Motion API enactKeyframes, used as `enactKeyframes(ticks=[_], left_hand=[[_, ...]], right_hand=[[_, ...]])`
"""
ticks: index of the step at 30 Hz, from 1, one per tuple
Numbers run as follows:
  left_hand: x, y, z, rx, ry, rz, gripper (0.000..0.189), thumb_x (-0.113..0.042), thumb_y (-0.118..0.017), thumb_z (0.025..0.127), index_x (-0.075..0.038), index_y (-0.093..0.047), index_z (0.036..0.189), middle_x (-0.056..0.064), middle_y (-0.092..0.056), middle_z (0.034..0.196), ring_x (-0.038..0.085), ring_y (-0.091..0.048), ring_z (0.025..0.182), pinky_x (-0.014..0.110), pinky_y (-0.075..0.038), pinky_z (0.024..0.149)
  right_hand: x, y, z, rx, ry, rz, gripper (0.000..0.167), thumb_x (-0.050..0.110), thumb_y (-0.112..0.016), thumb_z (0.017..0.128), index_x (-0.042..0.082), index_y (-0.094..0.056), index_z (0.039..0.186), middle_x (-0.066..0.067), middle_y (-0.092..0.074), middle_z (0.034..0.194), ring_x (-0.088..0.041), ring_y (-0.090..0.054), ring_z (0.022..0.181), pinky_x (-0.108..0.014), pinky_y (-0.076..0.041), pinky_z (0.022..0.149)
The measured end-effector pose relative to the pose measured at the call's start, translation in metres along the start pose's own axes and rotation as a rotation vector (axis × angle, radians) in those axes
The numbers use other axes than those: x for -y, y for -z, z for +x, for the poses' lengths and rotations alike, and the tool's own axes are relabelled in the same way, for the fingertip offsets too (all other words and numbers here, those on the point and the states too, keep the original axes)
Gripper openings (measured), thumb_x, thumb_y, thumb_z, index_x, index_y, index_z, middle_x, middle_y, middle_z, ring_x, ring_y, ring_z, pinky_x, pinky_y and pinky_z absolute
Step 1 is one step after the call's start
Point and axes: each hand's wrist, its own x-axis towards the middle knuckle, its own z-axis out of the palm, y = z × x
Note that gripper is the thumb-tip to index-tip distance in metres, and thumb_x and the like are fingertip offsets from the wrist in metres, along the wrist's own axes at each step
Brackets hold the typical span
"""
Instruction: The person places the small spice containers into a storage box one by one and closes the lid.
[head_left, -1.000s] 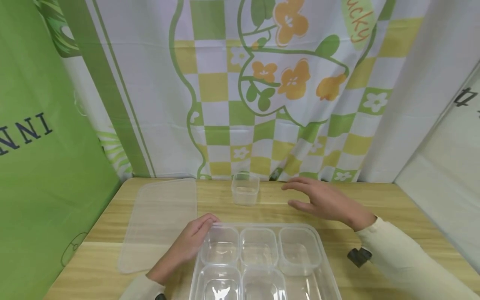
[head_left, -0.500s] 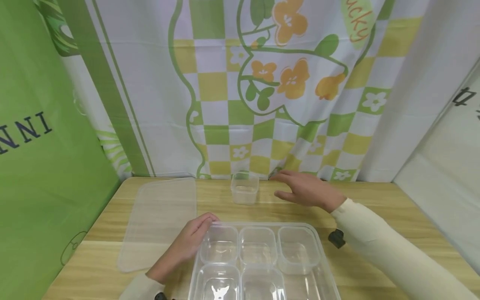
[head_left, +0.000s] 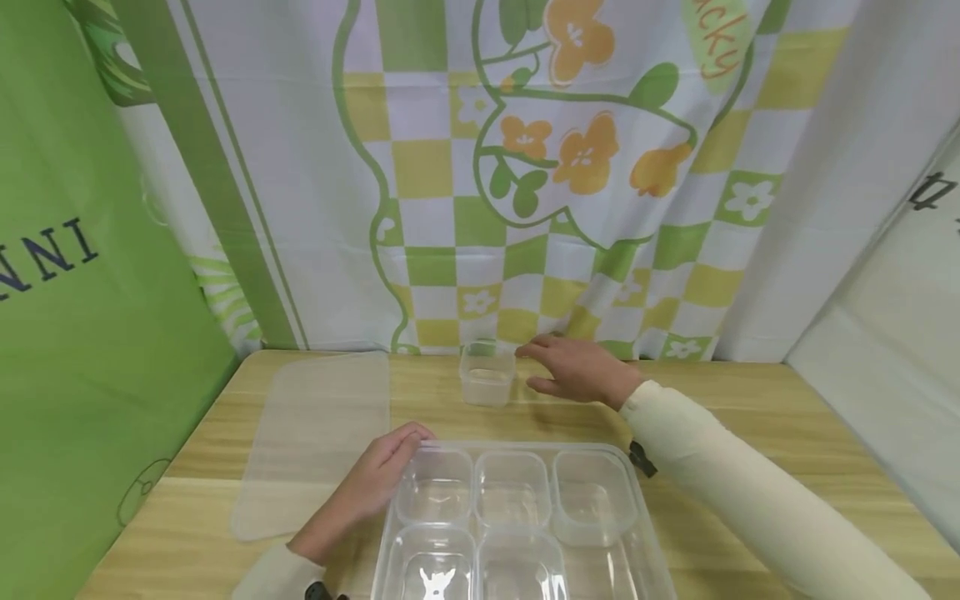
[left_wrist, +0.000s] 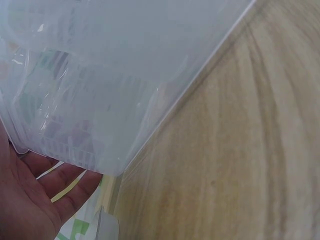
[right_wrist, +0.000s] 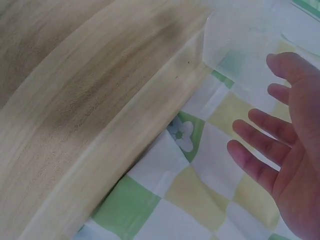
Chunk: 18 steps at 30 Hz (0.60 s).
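Note:
My left hand (head_left: 384, 468) holds the far left corner of a large clear plastic box (head_left: 651, 533). In the left wrist view its fingers (left_wrist: 65, 180) lie against the outside of the box wall. Several small clear square containers (head_left: 512, 492) sit in rows inside the box. One more small clear container (head_left: 487, 377) stands alone at the table's back edge. My right hand (head_left: 577, 368) is just right of that container, fingers spread and holding nothing. The right wrist view shows the container (right_wrist: 220, 42) beyond the thumb, with a gap between them.
A flat translucent lid (head_left: 318, 442) lies on the wooden table (head_left: 750, 433) left of the box. A patterned curtain (head_left: 480, 250) hangs right behind the table's back edge. Green cloth (head_left: 90, 375) closes off the left side, white cloth (head_left: 892, 350) the right.
My right hand has moved left along the back of the table, up to the lone small container. The left hand stays at the box's corner.

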Motion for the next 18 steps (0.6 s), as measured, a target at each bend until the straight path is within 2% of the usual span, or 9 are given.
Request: enactKeyframes(ticks=[8, 18], left_hand=[[0.003, -0.001, 0.002, 0.0, -0.009, 0.017, 0.033, -0.018, -0.037, 0.114, -0.007, -0.067, 0.109, 0.008, -0.07, 0.102, 0.029, -0.066, 0.095, 0.04, -0.057, 0.082], [0.002, 0.0, 0.001, -0.006, 0.007, 0.007, 0.032, -0.019, -0.038, 0.114, -0.007, -0.067, 0.109, 0.005, -0.07, 0.101, 0.026, -0.066, 0.093, 0.039, -0.057, 0.08]], right_hand=[[-0.002, 0.005, 0.007, 0.03, -0.007, 0.032, 0.048, 0.03, -0.066, 0.102, 0.008, -0.056, 0.143, -0.019, -0.059, 0.137, -0.039, -0.062, 0.117, -0.055, -0.053, 0.092], [-0.009, -0.001, 0.021, 0.075, -0.043, 0.088, 0.044, 0.032, -0.062, 0.104, 0.011, -0.056, 0.143, -0.015, -0.054, 0.144, -0.033, -0.066, 0.11, -0.051, -0.055, 0.089]])
